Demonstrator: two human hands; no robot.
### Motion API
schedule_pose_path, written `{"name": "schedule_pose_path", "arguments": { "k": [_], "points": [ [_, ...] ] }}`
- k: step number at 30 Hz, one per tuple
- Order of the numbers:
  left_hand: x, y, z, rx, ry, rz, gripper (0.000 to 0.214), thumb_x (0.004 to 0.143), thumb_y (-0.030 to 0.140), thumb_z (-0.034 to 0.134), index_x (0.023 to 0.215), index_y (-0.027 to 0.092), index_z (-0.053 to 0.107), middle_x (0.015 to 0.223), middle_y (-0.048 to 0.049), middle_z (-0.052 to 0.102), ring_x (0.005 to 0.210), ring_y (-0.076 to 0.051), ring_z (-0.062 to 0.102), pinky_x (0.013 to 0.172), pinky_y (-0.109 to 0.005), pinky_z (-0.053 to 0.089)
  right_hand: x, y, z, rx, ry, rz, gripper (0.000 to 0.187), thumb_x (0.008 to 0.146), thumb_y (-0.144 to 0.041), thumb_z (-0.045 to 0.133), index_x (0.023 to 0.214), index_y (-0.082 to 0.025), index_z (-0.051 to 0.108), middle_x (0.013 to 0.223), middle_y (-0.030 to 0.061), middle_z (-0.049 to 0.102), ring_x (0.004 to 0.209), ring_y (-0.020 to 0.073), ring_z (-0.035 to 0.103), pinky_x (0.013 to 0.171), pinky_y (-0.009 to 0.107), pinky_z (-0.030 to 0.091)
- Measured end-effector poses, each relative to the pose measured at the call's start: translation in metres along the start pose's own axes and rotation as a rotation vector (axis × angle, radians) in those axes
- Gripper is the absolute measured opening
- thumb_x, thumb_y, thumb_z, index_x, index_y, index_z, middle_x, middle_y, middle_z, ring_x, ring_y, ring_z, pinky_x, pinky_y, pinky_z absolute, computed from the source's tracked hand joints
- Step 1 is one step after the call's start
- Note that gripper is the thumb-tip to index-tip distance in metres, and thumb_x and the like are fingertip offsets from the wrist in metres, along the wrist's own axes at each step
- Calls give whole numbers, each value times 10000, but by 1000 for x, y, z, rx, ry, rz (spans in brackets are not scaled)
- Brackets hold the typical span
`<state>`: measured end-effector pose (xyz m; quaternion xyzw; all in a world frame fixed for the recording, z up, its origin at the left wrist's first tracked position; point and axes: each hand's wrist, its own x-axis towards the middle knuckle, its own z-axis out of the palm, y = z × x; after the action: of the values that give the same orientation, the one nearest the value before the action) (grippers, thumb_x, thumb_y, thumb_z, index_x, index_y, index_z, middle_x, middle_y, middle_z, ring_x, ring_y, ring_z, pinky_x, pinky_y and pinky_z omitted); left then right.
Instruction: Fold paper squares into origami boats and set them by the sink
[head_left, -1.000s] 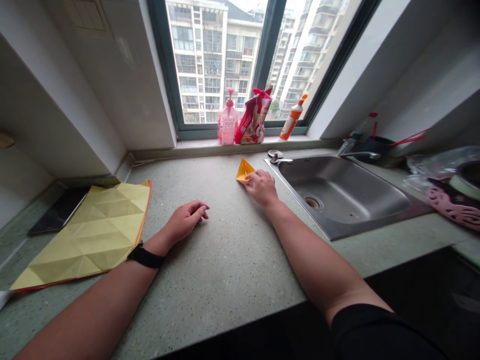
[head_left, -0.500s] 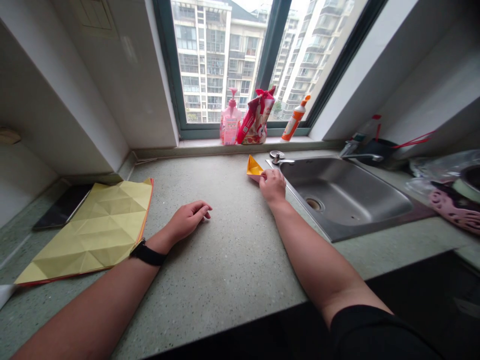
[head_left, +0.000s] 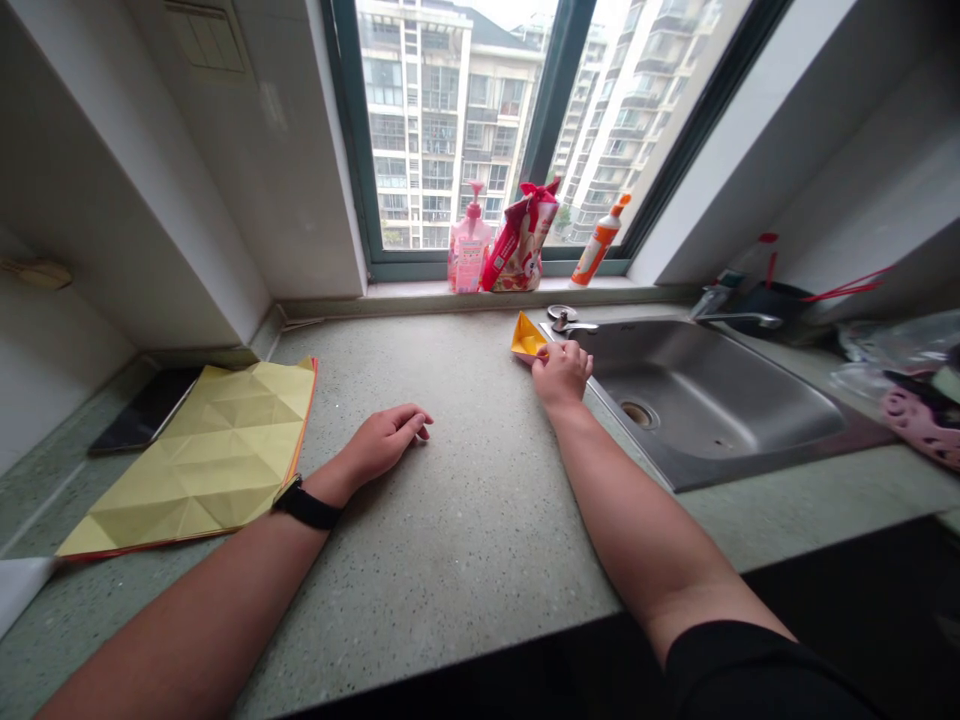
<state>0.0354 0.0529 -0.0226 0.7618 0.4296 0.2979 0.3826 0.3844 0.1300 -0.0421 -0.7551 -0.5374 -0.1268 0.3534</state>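
My right hand [head_left: 561, 375] sits near the back of the desk [head_left: 450, 570], fingers curled, with the fingertips [head_left: 541, 362] against the corner of a small folded yellow paper boat [head_left: 527, 337]. I can't tell whether they are pinching it or only pressing on it. The boat lies flat on the desk, just beside the left rim of the steel sink [head_left: 712, 410], near a small round metal fitting [head_left: 562, 318].

My left hand [head_left: 382, 443] lies on the desk, fingers loosely curled, holding nothing and well apart from the boat. A black watch [head_left: 306, 507] wraps that wrist.

Further left is a large yellow paper sheet [head_left: 202, 455], opened out and creased all over with folds, with a red edge along one side. A dark phone [head_left: 146, 410] lies just beside it.

A tap [head_left: 739, 320] stands behind the sink. On the window sill [head_left: 420, 295] stand a pink pump bottle [head_left: 470, 252], a red and white bag [head_left: 520, 248] and an orange and white bottle [head_left: 598, 242].
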Motion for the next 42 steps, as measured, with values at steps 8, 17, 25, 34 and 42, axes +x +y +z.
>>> {"name": "schedule_pose_path", "arguments": {
  "k": [8, 17, 25, 34, 42],
  "points": [
    [1, -2, 1, 26, -12, 10, 352, 1053, 463, 507, 990, 218, 751, 885, -46, 811, 827, -224, 740, 820, -339, 538, -8, -24, -18, 97, -23, -145, 267, 892, -225, 648, 1137, -210, 755, 1359, 190, 623, 1323, 399, 518, 1250, 629, 307],
    [0, 3, 1, 86, -21, 55, 267, 1027, 380, 550, 979, 234, 769, 967, -45, 831, 914, -245, 759, 862, -344, 545, -56, -74, -22, 627, -721, -683, 161, 958, -285, 670, 1016, -296, 820, 1092, 83, 780, 1051, 273, 715, 1008, 428, 540],
    [-1, 5, 6, 174, -13, 81, 252, 1050, 305, 565, 1069, 219, 802, 1003, -55, 835, 919, -229, 751, 874, -347, 561, -42, -54, 5, 590, -691, -562, 208, 890, -322, 710, 1036, -277, 851, 1257, 98, 789, 1278, 323, 703, 1183, 511, 502],
    [-7, 5, 14, 342, 17, 283, 256, 1020, 127, 588, 1190, 184, 771, 1152, -105, 816, 1000, -229, 760, 933, -363, 582, -45, -51, 25, 404, -587, -567, 388, 956, -425, 659, 1257, -249, 828, 1433, 133, 738, 1350, 338, 684, 1201, 516, 518],
    [-23, 47, -15, 592, 200, 267, 162, 1065, 226, 620, 1190, 213, 722, 1119, -63, 787, 979, -211, 740, 883, -344, 573, -48, -57, 23, 278, -537, -537, 394, 993, -427, 633, 1280, -220, 807, 1443, 147, 735, 1367, 345, 665, 1209, 530, 510]
  ]
}}
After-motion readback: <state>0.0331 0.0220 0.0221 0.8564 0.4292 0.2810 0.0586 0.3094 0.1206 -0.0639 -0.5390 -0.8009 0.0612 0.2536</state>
